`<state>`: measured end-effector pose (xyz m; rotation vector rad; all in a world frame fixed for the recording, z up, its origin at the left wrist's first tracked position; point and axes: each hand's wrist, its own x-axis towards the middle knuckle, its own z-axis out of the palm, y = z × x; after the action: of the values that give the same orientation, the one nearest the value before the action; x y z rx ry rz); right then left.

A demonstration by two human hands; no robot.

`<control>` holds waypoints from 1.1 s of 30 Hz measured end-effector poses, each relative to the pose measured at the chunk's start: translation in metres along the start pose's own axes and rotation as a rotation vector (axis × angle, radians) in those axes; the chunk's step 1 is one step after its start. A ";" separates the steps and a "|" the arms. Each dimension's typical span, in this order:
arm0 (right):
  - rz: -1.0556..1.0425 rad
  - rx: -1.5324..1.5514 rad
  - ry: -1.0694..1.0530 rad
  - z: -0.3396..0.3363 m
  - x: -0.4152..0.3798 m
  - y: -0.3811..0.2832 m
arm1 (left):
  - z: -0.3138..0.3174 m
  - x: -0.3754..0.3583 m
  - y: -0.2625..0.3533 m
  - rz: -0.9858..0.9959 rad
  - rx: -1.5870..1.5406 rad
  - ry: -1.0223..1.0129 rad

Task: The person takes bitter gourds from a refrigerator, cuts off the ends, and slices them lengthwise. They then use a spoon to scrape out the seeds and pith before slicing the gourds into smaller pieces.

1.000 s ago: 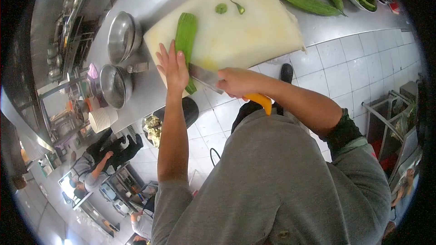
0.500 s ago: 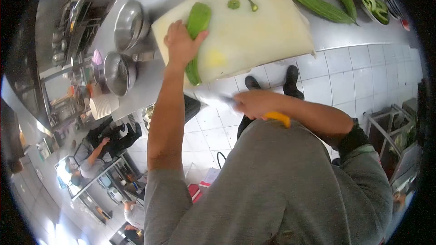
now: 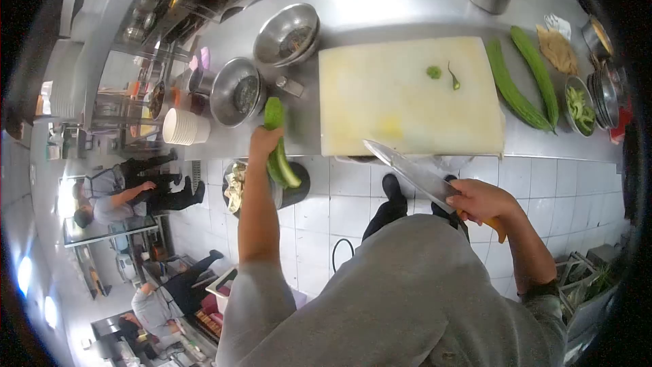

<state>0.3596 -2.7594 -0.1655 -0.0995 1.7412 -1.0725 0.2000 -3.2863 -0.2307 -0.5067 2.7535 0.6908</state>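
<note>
My left hand (image 3: 265, 141) is closed around a long green gourd (image 3: 274, 114), past the left side of the cutting board. Pale cut flesh shows along the gourd's lower part, above a dark bin (image 3: 297, 190) with scraps in it. My right hand (image 3: 481, 202) grips a chef's knife (image 3: 415, 174) by its yellow handle; the blade points up and left, its tip near the board's front edge. On the white cutting board (image 3: 380, 95) lie a small round green end piece (image 3: 433, 72) and a thin curved stem end (image 3: 455, 82).
Two whole green gourds (image 3: 519, 98) lie right of the board, beside a bowl of green slices (image 3: 579, 107). Metal bowls (image 3: 234, 92), a small shaker (image 3: 290, 85) and stacked white cups (image 3: 185, 127) stand to the left. Other people (image 3: 112, 194) are at the far left.
My left hand has lifted the gourd off the board and carried it left, over the bin. The knife has swung to the right with my right hand. The view has shifted.
</note>
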 end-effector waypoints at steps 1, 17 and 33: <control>0.012 -0.015 0.019 0.001 0.001 0.003 | 0.007 0.017 -0.009 0.007 0.014 0.014; 0.070 0.507 0.544 0.017 -0.073 0.039 | 0.034 0.095 0.082 0.407 0.053 0.467; 0.029 0.588 0.647 0.004 -0.094 0.068 | 0.025 0.173 0.128 0.322 0.253 0.524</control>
<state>0.4329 -2.6715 -0.1459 0.7061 1.8785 -1.6721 -0.0025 -3.2147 -0.2564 -0.2070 3.3997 0.2844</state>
